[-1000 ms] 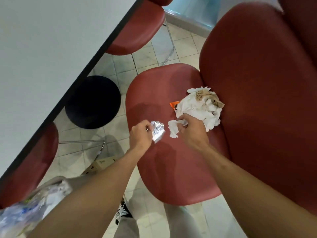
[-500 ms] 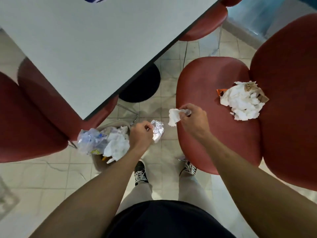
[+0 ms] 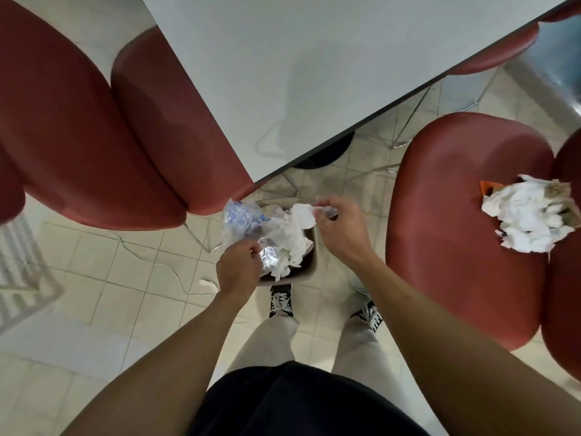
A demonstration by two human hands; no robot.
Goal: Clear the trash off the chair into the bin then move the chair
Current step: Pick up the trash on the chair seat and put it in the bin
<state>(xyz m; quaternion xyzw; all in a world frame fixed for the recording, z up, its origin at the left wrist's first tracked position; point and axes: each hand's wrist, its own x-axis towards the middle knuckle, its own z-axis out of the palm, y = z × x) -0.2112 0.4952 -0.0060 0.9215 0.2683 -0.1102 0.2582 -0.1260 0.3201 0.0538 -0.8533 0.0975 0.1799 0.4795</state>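
- The left hand (image 3: 237,267) is pinching a crumpled foil ball (image 3: 268,258) directly over the bin (image 3: 309,267), which is sitting on the floor at six o'clock from the table (image 3: 314,73).
- The right hand (image 3: 338,229) is gripping a small white tissue (image 3: 303,215) above the bin's rim.
- The remaining tissue pile (image 3: 531,217) is lying on the chair (image 3: 456,231) at three o'clock from both hands, nearer the right hand; it looks like the next pickup once both pieces drop.
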